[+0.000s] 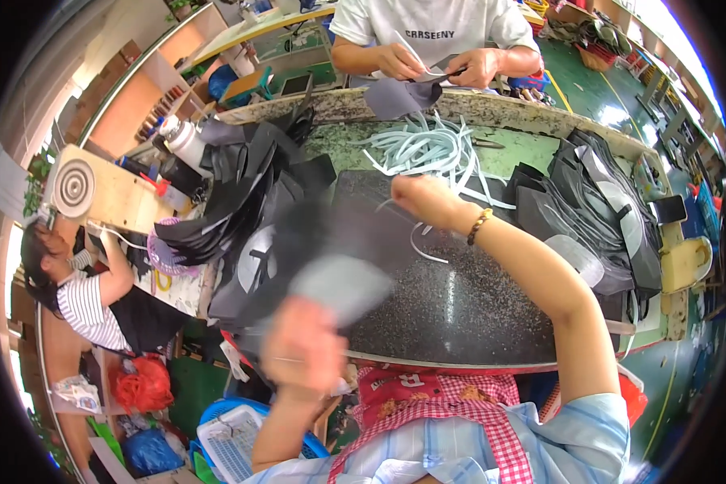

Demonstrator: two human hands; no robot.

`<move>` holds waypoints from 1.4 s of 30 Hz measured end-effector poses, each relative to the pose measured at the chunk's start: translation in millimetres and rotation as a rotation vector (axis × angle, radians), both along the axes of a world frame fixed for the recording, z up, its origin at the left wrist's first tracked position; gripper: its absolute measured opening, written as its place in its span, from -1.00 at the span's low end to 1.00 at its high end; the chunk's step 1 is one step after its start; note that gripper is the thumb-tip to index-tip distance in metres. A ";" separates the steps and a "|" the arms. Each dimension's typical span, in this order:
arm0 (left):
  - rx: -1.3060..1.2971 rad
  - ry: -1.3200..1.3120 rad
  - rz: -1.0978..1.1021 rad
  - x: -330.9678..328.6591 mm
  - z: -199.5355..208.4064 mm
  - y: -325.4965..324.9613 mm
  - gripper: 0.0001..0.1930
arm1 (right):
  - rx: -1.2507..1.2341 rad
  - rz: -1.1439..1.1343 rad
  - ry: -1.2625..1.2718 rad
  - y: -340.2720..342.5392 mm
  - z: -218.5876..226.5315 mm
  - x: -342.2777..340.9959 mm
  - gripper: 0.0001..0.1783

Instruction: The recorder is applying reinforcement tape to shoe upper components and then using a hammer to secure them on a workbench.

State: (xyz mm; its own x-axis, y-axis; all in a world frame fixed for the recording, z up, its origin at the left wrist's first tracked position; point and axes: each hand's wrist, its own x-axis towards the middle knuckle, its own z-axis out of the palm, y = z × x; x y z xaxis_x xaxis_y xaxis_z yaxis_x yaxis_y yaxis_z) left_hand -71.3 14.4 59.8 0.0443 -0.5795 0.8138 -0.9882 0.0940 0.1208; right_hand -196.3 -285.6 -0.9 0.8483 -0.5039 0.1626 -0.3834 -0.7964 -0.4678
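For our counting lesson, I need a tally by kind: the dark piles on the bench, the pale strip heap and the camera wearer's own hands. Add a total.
Dark piles: left pile and right pile, 2
Strip heap: 1
Hands: left hand and right hand, 2
Total: 5

The green bench [532, 150] bears pale strips [440, 150]; dark pieces [581, 202] flank them.

Pale-blue strips [431, 153], black pieces [246, 181], red-checked apron [440, 413]

1 head-worn fisheye view looks down and forward over the dark worktop [476, 315] from close above.
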 end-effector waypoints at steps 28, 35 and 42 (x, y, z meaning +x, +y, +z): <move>0.754 1.807 -0.613 -49.4 -41.8 13.1 -0.86 | 0.932 0.080 -0.778 205.8 23.7 -131.3 -0.64; 0.762 1.290 -0.239 -28.5 -38.3 18.8 -0.94 | 0.584 -0.070 -0.450 203.1 33.2 -125.0 -0.77; 0.823 1.375 -0.131 -11.2 -60.0 13.2 -0.86 | 0.465 -0.296 -0.159 201.6 42.8 -114.6 -0.82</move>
